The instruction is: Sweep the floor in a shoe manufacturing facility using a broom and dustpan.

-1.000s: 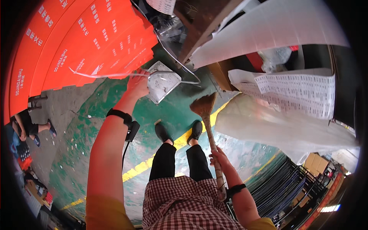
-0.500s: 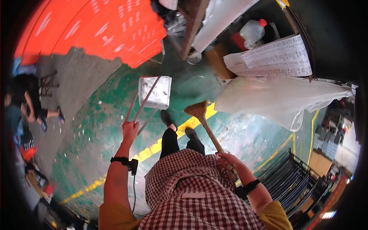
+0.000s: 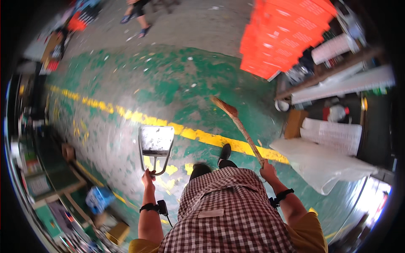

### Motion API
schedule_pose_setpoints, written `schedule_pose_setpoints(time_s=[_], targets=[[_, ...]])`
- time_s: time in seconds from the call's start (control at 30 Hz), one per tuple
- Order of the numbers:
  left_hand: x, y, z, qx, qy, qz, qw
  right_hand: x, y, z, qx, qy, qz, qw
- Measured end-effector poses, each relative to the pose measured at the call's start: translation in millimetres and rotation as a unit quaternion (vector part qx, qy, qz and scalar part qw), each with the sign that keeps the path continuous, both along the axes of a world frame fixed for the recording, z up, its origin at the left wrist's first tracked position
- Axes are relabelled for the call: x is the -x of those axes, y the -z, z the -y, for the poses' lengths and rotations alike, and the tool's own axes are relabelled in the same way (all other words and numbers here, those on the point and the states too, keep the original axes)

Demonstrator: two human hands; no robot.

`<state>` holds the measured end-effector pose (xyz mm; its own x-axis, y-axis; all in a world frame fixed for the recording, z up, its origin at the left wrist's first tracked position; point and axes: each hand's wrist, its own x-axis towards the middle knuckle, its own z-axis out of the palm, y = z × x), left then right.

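Scuffed white dustpan (image 3: 157, 139), squarish and shallow, with a rounded grey tubular loop for a handle, sitting out ahead on the left, just on the near side of a chipped yellow stripe (image 3: 185, 132)! Look at that pan: pale, smeared with grey, a dark band along its near edge. Left hand (image 3: 148, 179) has its fingers curled round the bottom of the loop, closed on the tubing. Beneath runs a patchy green painted floor (image 3: 168, 80), rubbed through to grey and dotted with pale scraps; whether the pan touches it, you can't tell from up here. Across to the right hand (image 3: 268, 170), wrapped around the near end of a long straw-brown broom (image 3: 248, 138), its slim stick slanting out to a flared, slightly blurred head beyond the stripe, well apart from the pan. Nearest of all, a brown-and-white checked cloth apron (image 3: 232, 211), softly creased. And on the right, a crumpled, milky see-through plastic bag (image 3: 325, 164) slumps near a plain brown cardboard box (image 3: 295, 122) and long white printed paper sheets (image 3: 331, 135), while flat-sided orange-red boxes (image 3: 287, 38) stand stacked farther off.
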<state>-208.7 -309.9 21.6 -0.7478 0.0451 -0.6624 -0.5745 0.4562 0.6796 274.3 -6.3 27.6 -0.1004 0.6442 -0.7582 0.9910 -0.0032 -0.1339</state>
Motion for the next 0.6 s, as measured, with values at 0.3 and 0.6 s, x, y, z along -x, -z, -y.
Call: schedule_pose_setpoints(time_s=[0.3, 0.6], targets=[[-140.7, -13.7, 318.6, -0.215, -0.489, -0.046, 0.844, 134.2, 18.7, 54.6, -0.08, -0.219, -0.039, 0.972], [-297.5, 19.7, 508.4, -0.192, -0.815, -0.175, 0.517, 345.7, 34.9, 242.3, 0.202, -0.385, -0.028, 0.9]])
